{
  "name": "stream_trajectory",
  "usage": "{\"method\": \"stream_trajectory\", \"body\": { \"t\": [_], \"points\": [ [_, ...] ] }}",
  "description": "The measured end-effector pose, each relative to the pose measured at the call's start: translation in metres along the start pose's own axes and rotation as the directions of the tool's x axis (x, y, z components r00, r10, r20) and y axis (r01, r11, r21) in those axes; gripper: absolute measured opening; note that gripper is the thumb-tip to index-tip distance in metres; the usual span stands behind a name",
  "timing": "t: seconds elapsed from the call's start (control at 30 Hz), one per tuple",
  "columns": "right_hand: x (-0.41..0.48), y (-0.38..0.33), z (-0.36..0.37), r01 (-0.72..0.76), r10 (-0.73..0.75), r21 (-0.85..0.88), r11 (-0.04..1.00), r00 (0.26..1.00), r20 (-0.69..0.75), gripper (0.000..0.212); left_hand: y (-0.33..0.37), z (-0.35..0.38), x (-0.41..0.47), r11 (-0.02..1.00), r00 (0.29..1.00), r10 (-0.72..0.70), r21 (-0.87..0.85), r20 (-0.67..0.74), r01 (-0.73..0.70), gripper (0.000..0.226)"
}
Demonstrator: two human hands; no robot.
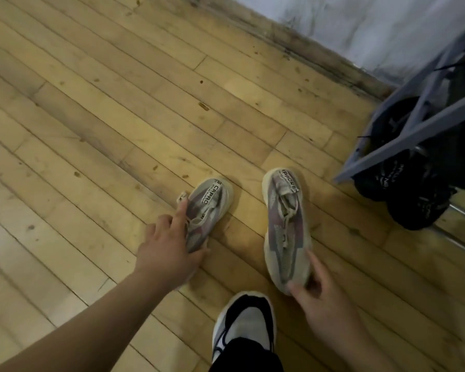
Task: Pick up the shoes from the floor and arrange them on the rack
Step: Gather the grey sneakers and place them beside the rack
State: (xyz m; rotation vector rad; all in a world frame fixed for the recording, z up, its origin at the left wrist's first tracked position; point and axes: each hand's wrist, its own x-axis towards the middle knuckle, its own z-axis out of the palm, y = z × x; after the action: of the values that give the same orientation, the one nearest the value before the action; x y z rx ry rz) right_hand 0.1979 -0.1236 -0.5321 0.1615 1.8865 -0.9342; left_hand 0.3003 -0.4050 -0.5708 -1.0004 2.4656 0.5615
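Observation:
Two grey and pink knit sneakers lie on the wooden floor, heels pointing away from me. My left hand [169,248] grips the toe end of the left sneaker [208,208], index finger stretched along its side and thumb under the toe. My right hand [322,299] pinches the toe of the right sneaker [286,224] between thumb and fingers. Both sneakers touch the floor. The grey metal shoe rack [403,146] stands at the right edge, against the wall.
Black shoes [411,194] sit on the rack's lowest level and partly on the floor. My own foot in a black and white sneaker [244,326] stands at the bottom centre. A white wall with a worn baseboard [293,47] runs along the top right.

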Motion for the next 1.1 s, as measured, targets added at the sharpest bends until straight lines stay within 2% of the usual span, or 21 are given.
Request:
{"method": "stream_trajectory", "body": {
  "t": [0.07,0.17,0.23,0.33,0.43,0.47,0.57,0.63,0.7,0.8,0.9,0.97,1.03,1.1],
  "points": [
    [-0.002,0.001,0.000,0.028,-0.037,-0.058,0.998,0.988,-0.149,0.073,0.005,-0.002,0.002,0.998,0.999,-0.026,-0.058,0.030,0.028,0.119],
    [0.009,-0.009,-0.003,0.012,-0.059,-0.131,0.991,0.932,-0.358,0.077,0.008,-0.007,0.007,0.997,0.997,-0.034,-0.069,0.074,0.040,0.119],
    [0.015,-0.015,-0.002,0.022,-0.079,-0.141,0.990,0.907,-0.413,0.075,0.014,-0.009,0.007,0.996,0.997,-0.041,-0.080,0.067,0.047,0.114],
    [0.016,-0.015,0.016,0.051,-0.123,-0.210,0.976,0.931,-0.343,0.072,0.032,-0.013,0.020,0.985,0.999,-0.040,-0.170,0.005,0.040,0.102],
    [0.002,-0.020,0.045,0.188,-0.243,-0.384,0.904,0.965,-0.102,0.073,0.050,-0.028,0.041,0.960,0.999,0.006,-0.280,-0.054,-0.021,0.097],
    [0.000,-0.021,0.046,0.221,-0.273,-0.403,0.888,0.959,-0.076,0.073,0.055,-0.033,0.045,0.958,0.998,0.015,-0.284,-0.064,-0.033,0.097],
    [0.013,-0.033,0.020,0.158,-0.235,-0.360,0.920,0.955,-0.180,0.064,0.067,-0.037,0.043,0.964,0.999,0.019,-0.266,-0.037,-0.028,0.113],
    [0.028,-0.047,0.001,0.146,-0.249,-0.407,0.902,0.945,-0.211,0.058,0.077,-0.028,0.034,0.988,0.998,0.033,-0.155,0.045,-0.025,0.129],
    [0.051,-0.070,-0.010,0.196,-0.322,-0.474,0.859,0.925,-0.201,0.055,0.083,-0.014,0.030,1.000,0.994,0.022,-0.019,0.103,-0.020,0.142],
    [0.093,-0.120,-0.012,0.324,-0.475,-0.577,0.750,0.871,-0.129,0.061,0.081,-0.003,0.029,0.994,0.993,0.021,0.109,0.115,-0.033,0.149],
    [0.122,-0.169,-0.004,0.378,-0.500,-0.672,0.637,0.866,0.012,0.078,0.074,-0.004,0.030,0.989,0.994,0.051,0.135,0.101,-0.065,0.146],
    [0.132,-0.179,0.000,0.316,-0.431,-0.718,0.621,0.902,0.025,0.081,0.067,-0.008,0.031,0.986,0.991,0.094,0.126,0.093,-0.105,0.143],
    [0.124,-0.170,0.004,0.231,-0.420,-0.751,0.618,0.905,-0.068,0.077,0.057,-0.015,0.033,0.977,0.983,0.151,0.138,0.105,-0.164,0.142],
    [0.101,-0.145,0.007,0.141,-0.385,-0.734,0.665,0.906,-0.174,0.077,0.044,-0.024,0.038,0.942,0.954,0.254,0.184,0.160,-0.281,0.141]
  ]
}}
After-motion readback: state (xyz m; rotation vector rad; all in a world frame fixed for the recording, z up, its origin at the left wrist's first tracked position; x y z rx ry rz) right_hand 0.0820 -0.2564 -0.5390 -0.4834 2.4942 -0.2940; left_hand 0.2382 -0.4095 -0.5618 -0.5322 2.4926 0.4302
